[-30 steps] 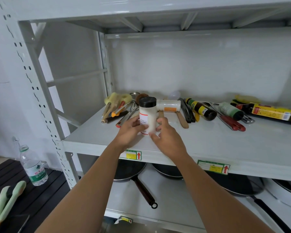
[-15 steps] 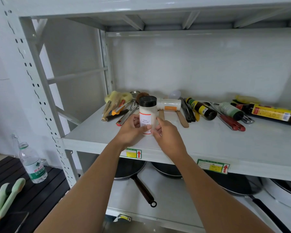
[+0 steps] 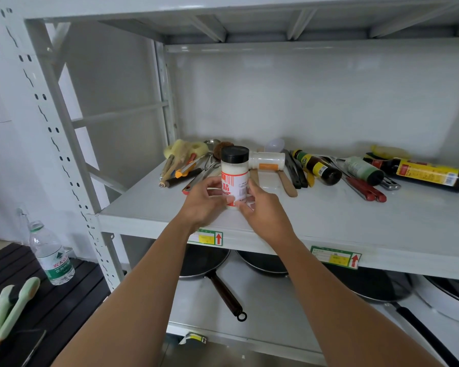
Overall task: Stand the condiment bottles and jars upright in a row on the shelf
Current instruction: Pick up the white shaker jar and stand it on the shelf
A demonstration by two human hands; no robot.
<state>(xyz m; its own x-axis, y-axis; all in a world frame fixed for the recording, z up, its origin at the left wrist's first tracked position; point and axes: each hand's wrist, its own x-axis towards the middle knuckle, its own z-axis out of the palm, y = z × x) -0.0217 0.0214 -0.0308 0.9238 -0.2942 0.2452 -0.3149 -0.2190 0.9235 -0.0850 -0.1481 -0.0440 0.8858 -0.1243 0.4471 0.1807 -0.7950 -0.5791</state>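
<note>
A black-capped jar is held upright near the front of the shelf, gripped between the left hand and right hand. Behind it, another jar and three bottles are lying down.

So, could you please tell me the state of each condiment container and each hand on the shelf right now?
Black-capped white seasoning jar: upright, held by both hands.
White orange-banded shaker: lying down.
Small dark yellow-labelled bottle: lying down.
Green-labelled bottle: lying down.
Large dark yellow-labelled sauce bottle: lying down.
Left hand: gripping the jar.
Right hand: gripping the jar.
</note>
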